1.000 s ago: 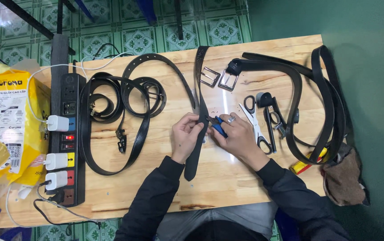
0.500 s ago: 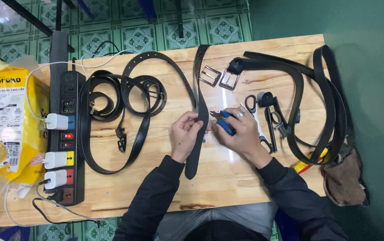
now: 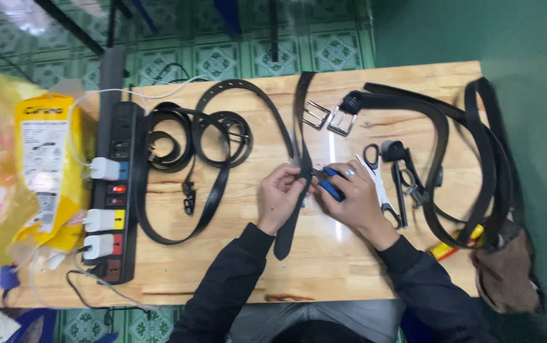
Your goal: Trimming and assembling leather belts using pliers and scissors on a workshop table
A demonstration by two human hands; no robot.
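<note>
Both hands (image 3: 315, 197) bent over belt (image 3: 300, 136)

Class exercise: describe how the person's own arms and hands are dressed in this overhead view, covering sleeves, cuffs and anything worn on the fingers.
Both arms wear long, dark, near-black sleeves with snug cuffs ending at the wrists. The left hand is bare, no glove. The right hand is also ungloved and carries a silver-coloured ring on one finger. No watch or bracelet shows.

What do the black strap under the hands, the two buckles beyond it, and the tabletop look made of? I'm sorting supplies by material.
Black strap: probably leather or a synthetic look-alike; matte black, flexible, with a clean cut end. The view cannot settle which.
Buckles: metal by their look; silvery frames that catch the light.
Tabletop: wood; pale boards with visible grain and joints, and a slight sheen that suggests varnish.
</note>
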